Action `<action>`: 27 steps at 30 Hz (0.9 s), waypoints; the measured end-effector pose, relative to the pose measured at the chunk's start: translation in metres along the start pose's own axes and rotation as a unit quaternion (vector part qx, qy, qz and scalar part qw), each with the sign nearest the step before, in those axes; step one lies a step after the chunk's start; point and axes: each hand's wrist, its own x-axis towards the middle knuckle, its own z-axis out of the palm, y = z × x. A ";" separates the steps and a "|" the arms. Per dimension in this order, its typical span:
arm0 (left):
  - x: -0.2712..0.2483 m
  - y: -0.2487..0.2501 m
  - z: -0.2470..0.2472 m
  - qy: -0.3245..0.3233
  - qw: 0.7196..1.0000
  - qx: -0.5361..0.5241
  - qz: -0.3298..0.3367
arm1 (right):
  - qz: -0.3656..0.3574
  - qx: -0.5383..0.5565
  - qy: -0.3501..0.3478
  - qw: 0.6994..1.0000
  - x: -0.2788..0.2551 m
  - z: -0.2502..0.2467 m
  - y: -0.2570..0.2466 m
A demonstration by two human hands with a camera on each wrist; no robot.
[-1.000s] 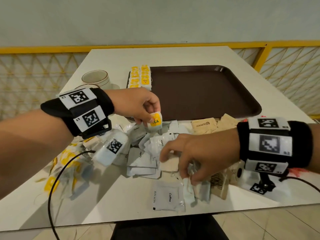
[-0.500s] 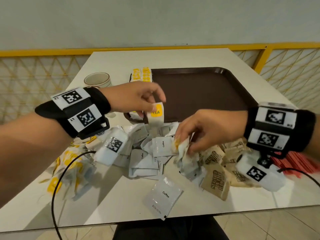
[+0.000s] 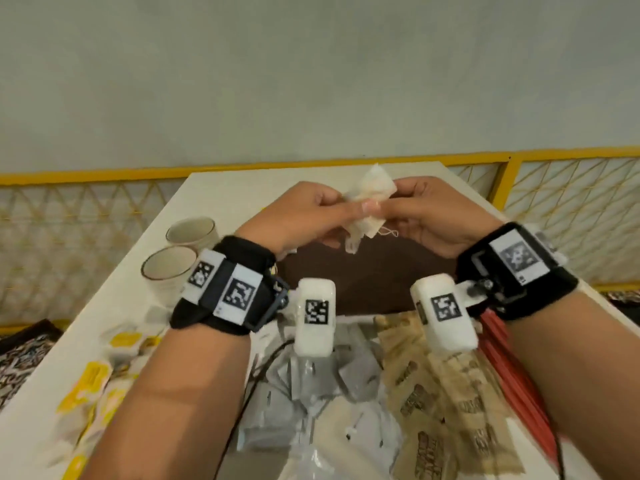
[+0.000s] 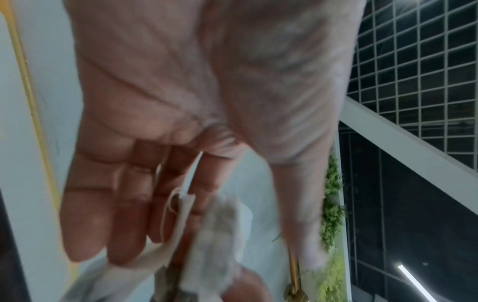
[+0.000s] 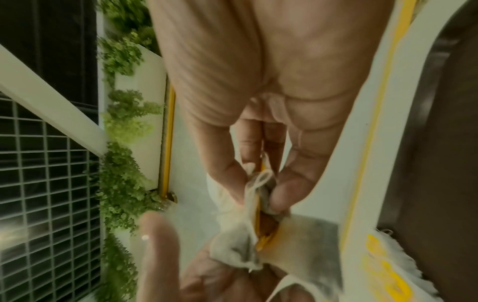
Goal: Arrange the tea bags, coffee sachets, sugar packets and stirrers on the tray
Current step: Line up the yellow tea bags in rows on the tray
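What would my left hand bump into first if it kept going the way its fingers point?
Likely the right hand: the left hand points at it across the tea bags they both pinch, though depth is unclear.

We see crumpled white tea bags (image 3: 369,199) with string, raised at frame centre, brown tray (image 3: 367,282) below, grey coffee sachets (image 3: 318,386), tan sugar packets (image 3: 443,403), red stirrers (image 3: 509,375) lower right.

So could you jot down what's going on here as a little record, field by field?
left hand: pinches tea bags
right hand: pinches the same tea bags
height: held up above the tray
string: loop dangles below the bags
table: two cups, yellow tea packets, grey sachets, brown packets, red stirrers
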 end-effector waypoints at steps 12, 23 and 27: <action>0.017 -0.018 -0.005 0.057 0.968 -0.243 -0.040 | -0.010 0.032 0.003 0.999 0.019 0.006 -0.006; 0.005 -0.027 -0.023 0.017 0.961 -0.275 -0.010 | -0.131 -0.215 0.042 0.967 0.007 -0.007 -0.019; 0.005 -0.026 -0.020 0.016 0.970 -0.241 0.004 | -0.137 -0.221 0.022 0.965 -0.013 -0.013 -0.032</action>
